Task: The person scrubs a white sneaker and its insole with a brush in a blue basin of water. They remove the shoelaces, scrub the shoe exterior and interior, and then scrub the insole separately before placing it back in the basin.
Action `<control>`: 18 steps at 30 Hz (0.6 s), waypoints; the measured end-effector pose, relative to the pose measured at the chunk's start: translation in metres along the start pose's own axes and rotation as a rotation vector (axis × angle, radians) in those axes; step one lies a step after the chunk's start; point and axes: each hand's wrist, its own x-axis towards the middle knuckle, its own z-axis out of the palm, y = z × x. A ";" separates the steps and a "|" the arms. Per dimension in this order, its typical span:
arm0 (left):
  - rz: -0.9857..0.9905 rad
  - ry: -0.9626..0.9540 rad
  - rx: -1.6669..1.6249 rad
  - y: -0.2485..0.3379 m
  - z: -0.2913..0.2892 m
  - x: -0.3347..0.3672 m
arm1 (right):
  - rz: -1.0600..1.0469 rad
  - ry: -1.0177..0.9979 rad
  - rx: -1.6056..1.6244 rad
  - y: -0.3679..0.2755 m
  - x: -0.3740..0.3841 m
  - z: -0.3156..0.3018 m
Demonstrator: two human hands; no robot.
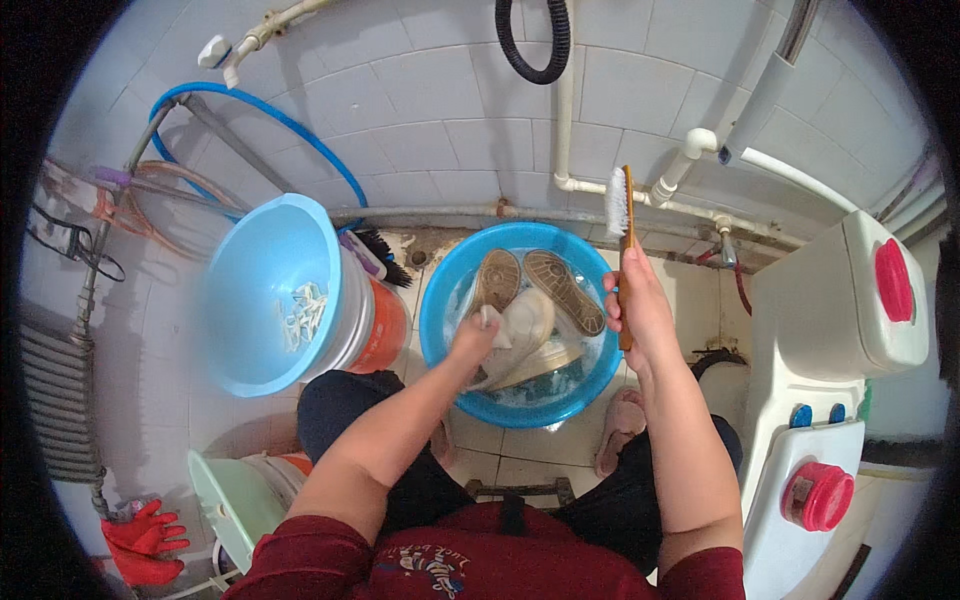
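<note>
I was in what looked like a home washroom: grey-white rectangular wall tiles (420,90) spanned the upper frame, exposed white plastic pipes (564,130) crossed them, a white plastic tap (245,50) jutted at upper left, and a round blue plastic basin (432,340) held sudsy water (588,362) at centre.

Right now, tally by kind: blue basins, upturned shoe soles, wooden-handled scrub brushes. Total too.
Blue basins: 2
Upturned shoe soles: 2
Wooden-handled scrub brush: 1
Total: 5
</note>
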 end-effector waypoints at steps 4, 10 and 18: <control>-0.057 -0.049 -0.130 -0.012 0.027 0.006 | 0.009 0.013 0.037 -0.003 -0.002 0.001; -0.132 -0.283 -0.273 -0.043 0.044 0.026 | 0.016 -0.009 0.049 -0.003 0.005 -0.011; 0.316 0.068 0.838 -0.039 0.060 0.045 | 0.120 0.015 0.014 0.018 0.022 -0.013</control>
